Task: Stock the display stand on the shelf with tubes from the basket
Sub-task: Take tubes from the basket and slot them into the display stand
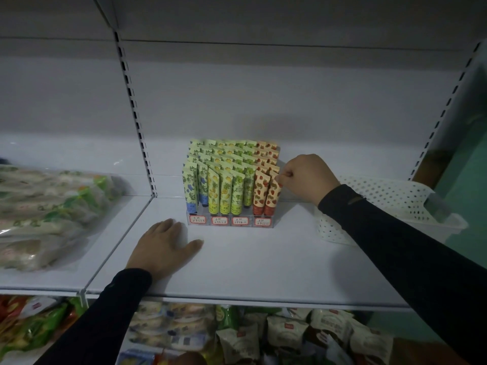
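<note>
Strawberry tube (273,192): front right slot of display stand (230,222), frame centre, upright.
Right hand (305,177): fingers curled, pinching the tube's top edge.
Left hand (164,246): flat, fingers relaxed, on shelf (250,259).
Basket (390,204): white, perforated, right of frame.

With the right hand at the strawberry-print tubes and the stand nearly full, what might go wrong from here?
1. The right hand pinches the top of a front orange strawberry-print tube; pushing it in could tip the tightly packed neighbouring tubes.
2. The clear acrylic display stand is unheld: the left hand lies flat on the white shelf beside it, so the stand might slide.
3. The right sleeve might snag the white perforated basket.
</note>
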A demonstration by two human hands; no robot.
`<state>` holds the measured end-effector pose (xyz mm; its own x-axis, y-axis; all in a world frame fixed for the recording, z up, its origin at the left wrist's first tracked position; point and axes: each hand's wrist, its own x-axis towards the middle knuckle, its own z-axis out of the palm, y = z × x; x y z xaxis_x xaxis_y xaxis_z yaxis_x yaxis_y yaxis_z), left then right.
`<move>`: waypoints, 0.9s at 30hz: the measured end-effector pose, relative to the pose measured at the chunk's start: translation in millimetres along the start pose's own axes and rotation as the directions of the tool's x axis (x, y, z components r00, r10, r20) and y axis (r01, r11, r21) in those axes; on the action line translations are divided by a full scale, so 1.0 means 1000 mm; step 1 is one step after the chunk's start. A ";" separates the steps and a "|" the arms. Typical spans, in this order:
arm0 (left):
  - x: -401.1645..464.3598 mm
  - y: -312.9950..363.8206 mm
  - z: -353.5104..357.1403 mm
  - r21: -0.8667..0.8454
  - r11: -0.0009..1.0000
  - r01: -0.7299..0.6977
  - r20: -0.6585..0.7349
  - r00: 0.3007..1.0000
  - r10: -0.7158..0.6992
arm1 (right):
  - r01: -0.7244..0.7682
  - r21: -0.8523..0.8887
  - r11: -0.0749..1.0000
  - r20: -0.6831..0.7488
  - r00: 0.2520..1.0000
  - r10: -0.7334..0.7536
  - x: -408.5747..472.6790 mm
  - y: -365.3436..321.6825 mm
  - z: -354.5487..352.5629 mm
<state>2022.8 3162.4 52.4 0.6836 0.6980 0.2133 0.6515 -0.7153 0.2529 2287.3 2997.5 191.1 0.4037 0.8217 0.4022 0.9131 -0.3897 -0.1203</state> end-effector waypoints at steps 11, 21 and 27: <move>0.003 -0.004 0.005 -0.005 1.000 -0.024 -0.028 0.999 0.024 | 0.026 -0.004 1.000 -0.024 0.999 -0.026 0.000 -0.005 0.003; 0.000 0.000 0.000 -0.021 1.000 0.011 0.002 1.000 -0.011 | 0.033 -0.013 0.999 -0.014 0.999 -0.033 0.002 -0.006 0.006; 0.000 -0.001 0.000 -0.017 1.000 0.002 0.019 1.000 -0.002 | 0.030 0.038 0.999 -0.008 1.000 -0.030 -0.001 -0.005 0.004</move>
<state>2021.9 3163.4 52.2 0.6887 0.6984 0.1947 0.6473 -0.7133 0.2689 2282.9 3000.2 188.1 0.3759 0.8295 0.4132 0.9263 -0.3485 -0.1430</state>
